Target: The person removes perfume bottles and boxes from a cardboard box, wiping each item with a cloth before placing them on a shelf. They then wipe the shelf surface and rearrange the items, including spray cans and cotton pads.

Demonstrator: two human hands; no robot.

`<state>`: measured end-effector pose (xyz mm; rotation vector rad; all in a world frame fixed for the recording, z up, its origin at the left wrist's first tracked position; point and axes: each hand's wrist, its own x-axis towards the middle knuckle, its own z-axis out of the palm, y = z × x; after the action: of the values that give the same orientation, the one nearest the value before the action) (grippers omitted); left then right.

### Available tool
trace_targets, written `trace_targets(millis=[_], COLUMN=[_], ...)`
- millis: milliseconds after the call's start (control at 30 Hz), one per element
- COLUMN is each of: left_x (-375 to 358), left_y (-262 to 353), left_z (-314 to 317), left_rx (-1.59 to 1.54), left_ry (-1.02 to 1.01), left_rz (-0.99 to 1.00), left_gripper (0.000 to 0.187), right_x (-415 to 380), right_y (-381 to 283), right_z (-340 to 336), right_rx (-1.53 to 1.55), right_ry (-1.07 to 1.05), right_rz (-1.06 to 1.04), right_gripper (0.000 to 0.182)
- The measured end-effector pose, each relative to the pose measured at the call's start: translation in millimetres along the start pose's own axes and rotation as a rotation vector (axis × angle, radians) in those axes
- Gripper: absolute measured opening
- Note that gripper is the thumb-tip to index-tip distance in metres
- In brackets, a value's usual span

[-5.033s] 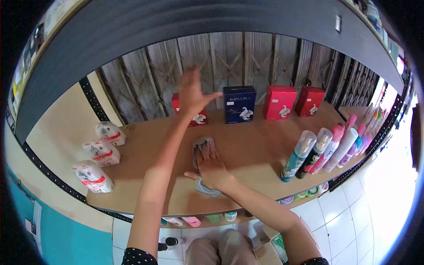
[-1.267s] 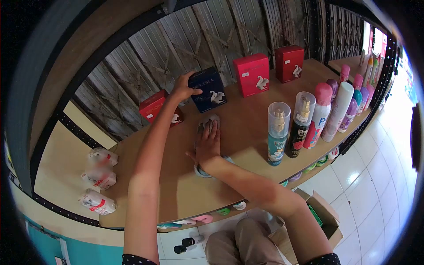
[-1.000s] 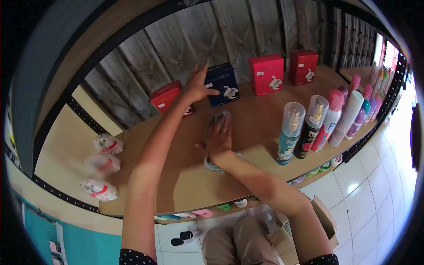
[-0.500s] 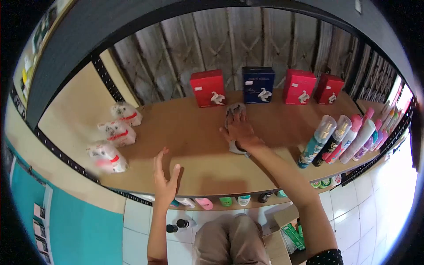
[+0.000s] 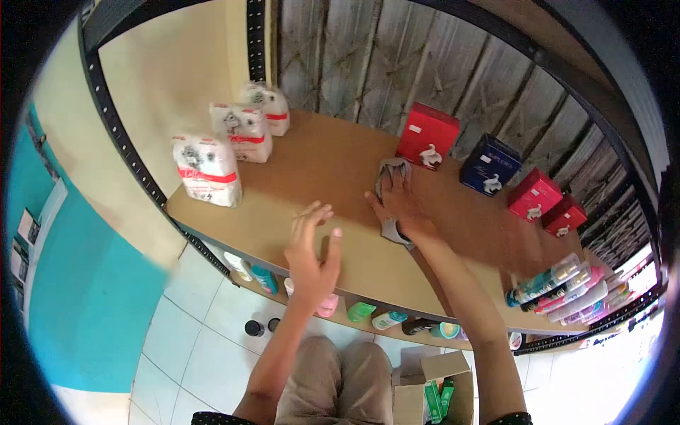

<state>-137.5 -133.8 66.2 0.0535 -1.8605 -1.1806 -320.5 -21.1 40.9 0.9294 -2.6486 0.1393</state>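
Right hand (image 5: 402, 207) is palm-down on the grey cloth (image 5: 392, 231), fingers a bit spread, no pinch that I can see. Cloth is on the shelf (image 5: 333, 166), long axis near to far, poking out at both ends of the hand. Far end sits just beside the red box (image 5: 426, 132); can't tell if they touch. Left hand (image 5: 310, 258) is empty, fingers loosely spread, by the near edge; from there I read the cloth as right and a bit far. Right is the nearer hand. Labels: blue box (image 5: 489, 170) reads IMPLORA, swan print below. Red box has a swan too. White pack (image 5: 205, 170): red band, script too small for me.
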Motion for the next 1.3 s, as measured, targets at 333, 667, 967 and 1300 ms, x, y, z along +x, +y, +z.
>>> trace_targets(millis=[333,667,967,1300], left_x=[1.4,-0.2,-160.8,-288.1], left_y=[-3.4,-5.2,-104.9,-215.2], left_z=[-4.5,-7.4,-92.4,-138.9], left_rx=[0.138,0.026,0.540,0.378], left_ry=[0.060,0.148,0.192,0.084], left_rz=[0.126,0.182,-0.304,-0.740], left_gripper=[0.024,0.025,0.053,0.070], right_x=[113.8,61.9,-39.5,-131.0], right_y=[-44.1,-112.3,-101.8,-24.1], right_z=[33.9,32.3,-56.5,-98.1], right_rx=[0.057,0.160,0.396,0.307], right_ry=[-0.060,-0.025,-0.159,-0.221], right_rz=[-0.089,-0.695,-0.667,-0.261], right_gripper=[0.069,0.063,0.056,0.052])
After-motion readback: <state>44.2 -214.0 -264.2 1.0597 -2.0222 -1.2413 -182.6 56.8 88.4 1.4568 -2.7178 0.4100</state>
